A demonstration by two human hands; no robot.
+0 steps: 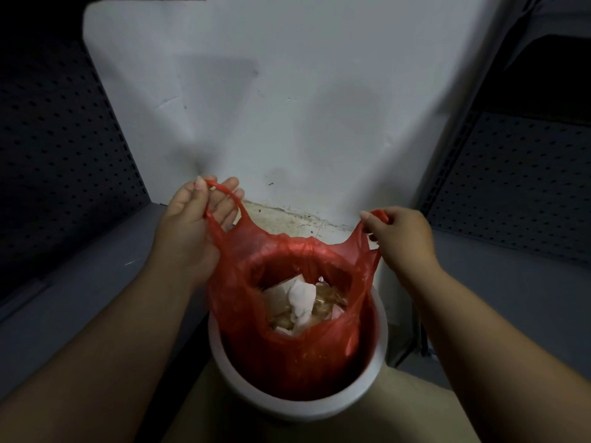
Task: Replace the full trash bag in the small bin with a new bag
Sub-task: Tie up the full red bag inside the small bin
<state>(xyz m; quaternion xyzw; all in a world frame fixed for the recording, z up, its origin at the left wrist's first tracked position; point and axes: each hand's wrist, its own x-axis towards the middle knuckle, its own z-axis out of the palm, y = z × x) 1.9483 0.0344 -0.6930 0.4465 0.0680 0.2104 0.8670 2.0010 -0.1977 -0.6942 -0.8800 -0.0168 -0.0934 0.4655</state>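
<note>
A: What fills most of the view?

B: A pale wall [287, 107] straight ahead, with dark perforated panels to the far left [57, 148] and far right [518, 180], and a grey ledge below each. Where the wall meets the floor [287, 220] there is a stained, chipped strip.

A: And the bin?

B: The small white bin [287, 407] stands near the person, low in the middle of the view, just this side of the wall. The red trash bag [287, 356] sits inside it; the bag's upper part stands well above the rim, its mouth open.

A: What is in the bag?

B: Crumpled white paper [302, 298] on top, with clear or yellowish wrapping under it. I cannot tell more than that.

A: The hands?

B: Both hold the bag. The left hand [195, 219] is on the left, palm turned towards the camera, with the bag's left handle loop [224, 193] hooked over its thumb and running across the palm; the fingers are loosely curled round it. The right hand [403, 235] is on the right, at about the same height, pinching the bunched right handle [380, 215] between thumb and curled fingers. The two handles are drawn apart, out past the sides of the bin
</note>
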